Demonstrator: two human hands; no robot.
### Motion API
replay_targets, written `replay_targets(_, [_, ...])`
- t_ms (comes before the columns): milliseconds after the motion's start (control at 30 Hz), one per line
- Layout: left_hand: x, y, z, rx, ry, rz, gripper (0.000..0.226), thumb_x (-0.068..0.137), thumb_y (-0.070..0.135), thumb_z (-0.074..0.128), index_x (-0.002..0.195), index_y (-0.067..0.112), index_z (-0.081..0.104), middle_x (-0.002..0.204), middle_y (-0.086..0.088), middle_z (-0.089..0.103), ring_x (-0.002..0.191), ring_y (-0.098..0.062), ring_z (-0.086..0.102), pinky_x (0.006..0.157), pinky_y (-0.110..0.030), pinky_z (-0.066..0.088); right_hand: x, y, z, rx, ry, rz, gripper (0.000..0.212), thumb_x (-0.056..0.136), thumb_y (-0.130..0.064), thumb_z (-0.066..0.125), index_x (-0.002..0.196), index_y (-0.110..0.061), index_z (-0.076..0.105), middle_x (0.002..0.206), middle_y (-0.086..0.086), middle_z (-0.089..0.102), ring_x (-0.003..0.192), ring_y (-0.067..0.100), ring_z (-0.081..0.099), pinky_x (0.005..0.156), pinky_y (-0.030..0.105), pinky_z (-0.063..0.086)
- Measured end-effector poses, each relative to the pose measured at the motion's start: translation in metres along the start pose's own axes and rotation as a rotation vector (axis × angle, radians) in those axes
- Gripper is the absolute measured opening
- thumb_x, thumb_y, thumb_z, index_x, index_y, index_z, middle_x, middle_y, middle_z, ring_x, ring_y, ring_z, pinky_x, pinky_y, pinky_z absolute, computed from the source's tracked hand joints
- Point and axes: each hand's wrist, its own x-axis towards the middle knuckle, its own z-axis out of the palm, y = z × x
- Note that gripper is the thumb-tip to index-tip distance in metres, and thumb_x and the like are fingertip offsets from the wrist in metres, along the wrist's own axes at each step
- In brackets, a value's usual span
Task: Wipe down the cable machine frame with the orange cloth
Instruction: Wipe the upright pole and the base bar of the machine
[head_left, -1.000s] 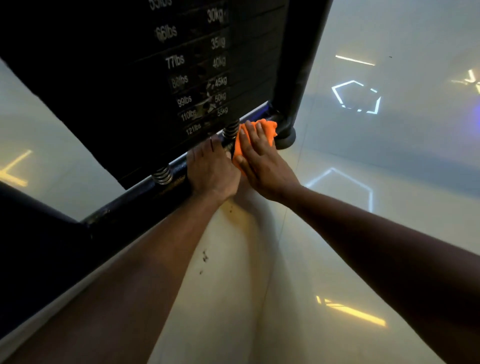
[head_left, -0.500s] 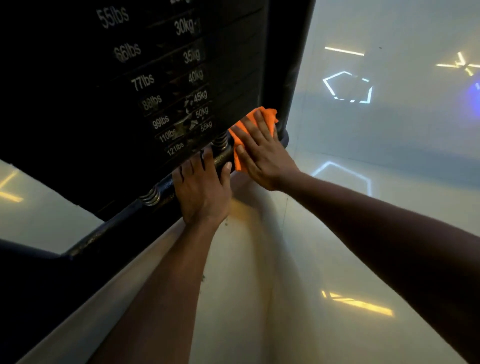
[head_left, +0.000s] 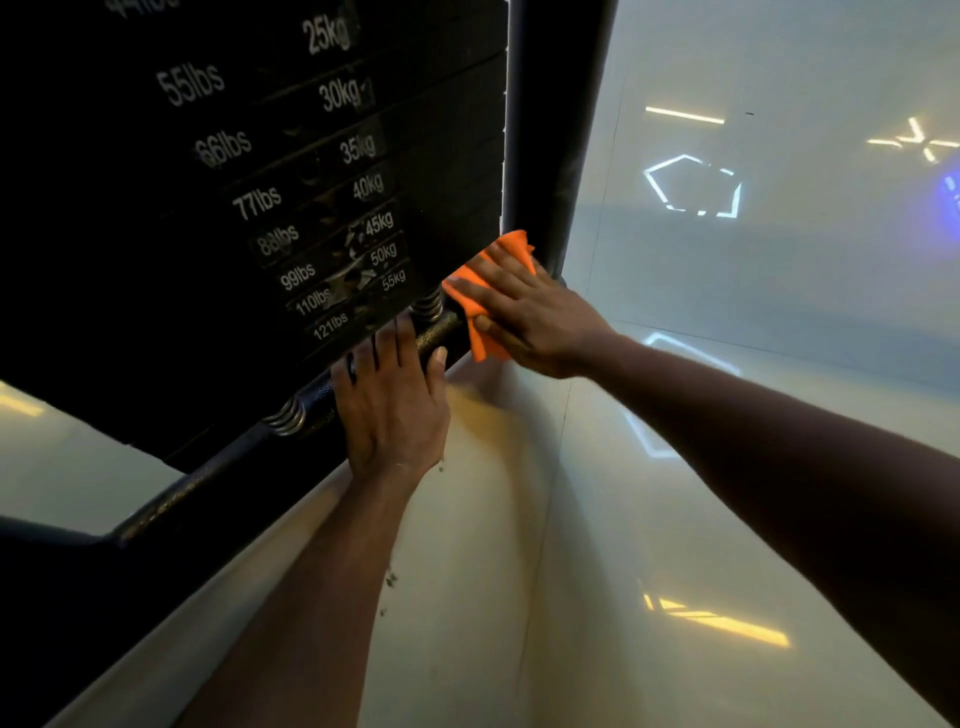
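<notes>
The orange cloth (head_left: 480, 312) lies against the right end of the black base bar (head_left: 208, 480) of the cable machine frame, at the foot of the dark upright post (head_left: 556, 130). My right hand (head_left: 524, 312) presses the cloth onto the bar with fingers spread flat and the thumb under its lower edge. My left hand (head_left: 392, 405) rests flat on the same bar just to the left, fingers straight and pointing under the weight stack (head_left: 322, 208).
Weight plates labelled in lbs and kg fill the upper left. Two metal springs (head_left: 284, 415) sit between the stack and the bar. A glossy pale floor (head_left: 701, 467) with light reflections spreads to the right and below. Small dark specks lie on the floor near the bar.
My right hand has slid the cloth along the bar toward the upright post. The view has shifted, so the stack fills more of the frame. My left hand stays on the bar.
</notes>
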Motion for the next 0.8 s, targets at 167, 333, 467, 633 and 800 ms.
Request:
replay_targets(167, [0.0, -0.001, 0.0, -0.012, 0.011, 0.001, 0.061, 0.115, 0.049, 0.029, 0.163, 0.011, 0.032, 0.161, -0.012, 0.047, 0.147, -0.033, 0.044, 0.119, -0.054, 0.033, 0.004, -0.022, 0.01, 0.062, 0.062, 0.132, 0.065, 0.114, -0.062, 0.016, 0.174, -0.038, 0.008, 0.183, -0.003, -0.001, 0.167, 0.022, -0.017, 0.134, 0.064, 0.004])
replay_targets(333, [0.001, -0.001, 0.001, -0.019, 0.015, 0.001, 0.061, 0.115, 0.05, 0.031, 0.163, 0.012, 0.032, 0.161, -0.01, 0.047, 0.147, -0.032, 0.044, 0.12, -0.052, 0.032, 0.003, -0.005, -0.006, 0.018, -0.021, 0.013, 0.061, 0.118, -0.055, 0.026, 0.173, -0.041, 0.007, 0.182, -0.006, 0.0, 0.164, 0.017, -0.018, 0.13, 0.045, -0.003])
replay_targets(467, [0.001, -0.003, 0.001, -0.026, 0.0, 0.002, 0.063, 0.114, 0.051, 0.03, 0.163, 0.012, 0.03, 0.161, -0.011, 0.046, 0.148, -0.032, 0.043, 0.121, -0.054, 0.032, 0.01, -0.006, -0.003, 0.048, 0.039, 0.15, 0.062, 0.117, -0.057, 0.021, 0.174, -0.035, 0.012, 0.183, -0.002, 0.007, 0.169, 0.022, -0.006, 0.135, 0.057, 0.017])
replay_targets(633, [0.002, -0.003, 0.001, -0.047, 0.01, 0.006, 0.061, 0.113, 0.05, 0.034, 0.162, 0.013, 0.033, 0.159, -0.01, 0.048, 0.148, -0.031, 0.044, 0.122, -0.052, 0.031, -0.014, -0.025, 0.026, 0.069, 0.129, 0.043, 0.062, 0.117, -0.054, 0.024, 0.174, -0.037, 0.008, 0.183, -0.004, -0.003, 0.167, 0.021, -0.017, 0.135, 0.058, 0.003])
replay_targets(800, [0.003, -0.005, 0.003, -0.059, 0.001, 0.007, 0.063, 0.112, 0.051, 0.035, 0.161, 0.013, 0.033, 0.159, -0.011, 0.047, 0.149, -0.031, 0.043, 0.124, -0.054, 0.03, -0.006, -0.001, 0.021, 0.062, 0.132, 0.201, 0.068, 0.113, -0.065, 0.01, 0.174, -0.038, -0.004, 0.182, -0.005, -0.012, 0.167, 0.022, -0.018, 0.134, 0.064, 0.002])
